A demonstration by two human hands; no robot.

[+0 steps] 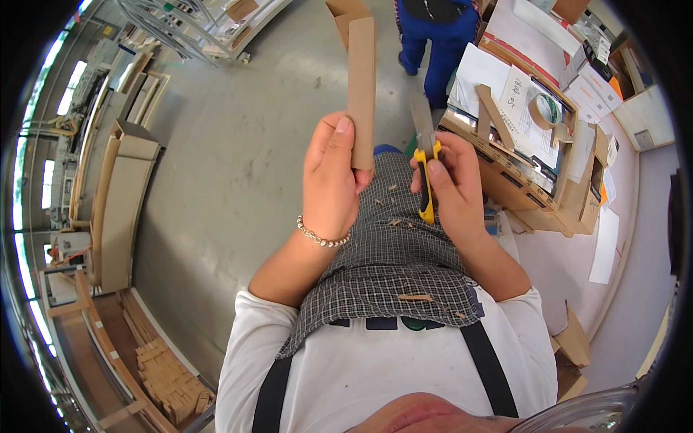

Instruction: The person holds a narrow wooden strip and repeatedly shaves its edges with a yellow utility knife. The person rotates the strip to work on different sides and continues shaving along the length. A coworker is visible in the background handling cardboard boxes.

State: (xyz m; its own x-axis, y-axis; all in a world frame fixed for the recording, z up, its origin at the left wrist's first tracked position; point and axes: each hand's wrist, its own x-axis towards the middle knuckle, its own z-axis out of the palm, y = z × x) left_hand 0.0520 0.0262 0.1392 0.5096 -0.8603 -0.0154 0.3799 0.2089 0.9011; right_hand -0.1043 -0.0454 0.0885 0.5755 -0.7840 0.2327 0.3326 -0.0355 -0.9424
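Observation:
My left hand [330,173], a beaded bracelet at its wrist, is closed on a long folded cardboard strip [362,79]. The strip stands lengthwise away from me, thumb on its near end. To its right, my right hand [456,180] grips a knife [427,184] with a yellow-and-black handle. Its grey blade is blurred and points away from me, apart from the cardboard. Small brown cardboard scraps [415,297] lie on the checked apron [382,252] over my lap.
At the right, a wooden crate [520,195] bears papers, cardboard strips and a tape roll [545,110]. Another person [437,50] in blue trousers stands ahead. Another cardboard piece [345,16] shows behind the strip's far end. Cardboard pieces [170,379] lie stacked at lower left.

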